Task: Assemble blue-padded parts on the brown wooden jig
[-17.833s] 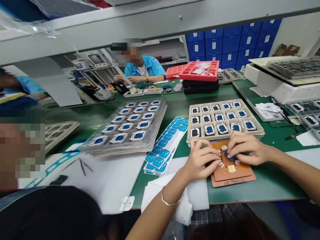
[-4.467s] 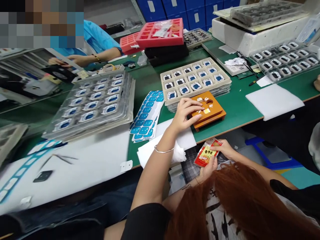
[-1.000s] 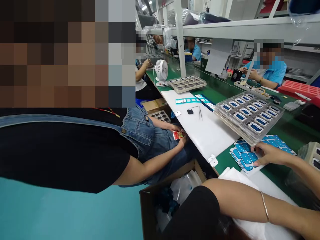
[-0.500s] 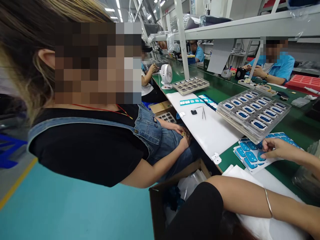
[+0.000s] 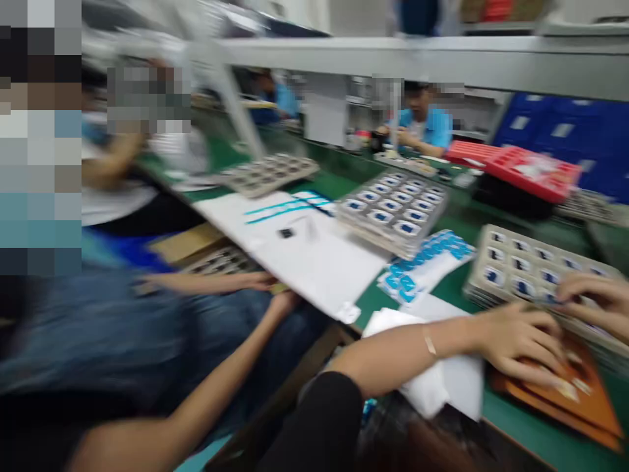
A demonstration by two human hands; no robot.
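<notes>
On the green desk (image 5: 535,436), the left hand (image 5: 515,341) lay flat, fingers spread, grip released, upon a flat orange-brown jig (image 5: 574,396). Right hand (image 5: 597,301) curled loosely at the beige moulded tray's (image 5: 515,262) edge; its grip was too blurred to tell.

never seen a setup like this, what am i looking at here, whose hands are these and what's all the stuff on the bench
There is no machine here: a person wears a camera on the head, looking down at their own bare hands. The picture is blurred by a head turn. The left hand, with a bracelet at the wrist, lies flat on an orange jig on the green bench. The right hand rests at the near edge of a beige tray of small dark parts; whether it holds anything is unclear. Also there: a stack of clear trays, blue sticker sheets, a white mat. Other people sit nearby.
</notes>
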